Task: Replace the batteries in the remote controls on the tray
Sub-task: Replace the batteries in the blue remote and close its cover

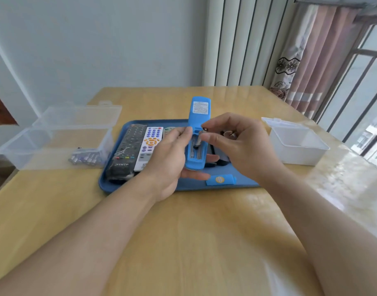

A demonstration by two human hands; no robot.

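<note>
We are observing the left hand gripping a blue remote, back side up, above the blue tray; its fingers are curling under the casing and its thumb is lying along the left edge. The battery compartment is standing uncovered, and a battery is sitting tilted in it, one end raised. The right hand is pinching the upper end of that battery between thumb and forefinger, so this grip is closing on the battery. The detached blue cover, bearing a round yellow sticker, is lying on the tray near its front edge, just below the right wrist. On the tray's left portion we are noting a black remote and, touching it on the right, a white remote with purple and orange buttons; a further pale remote is partly hidden behind the left hand. The tray is resting on the wooden tabletop. Left of the tray, a clear lidded box is holding a cluster of batteries. Right of the tray, a white open box is standing well apart; we cannot tell its contents.
</note>
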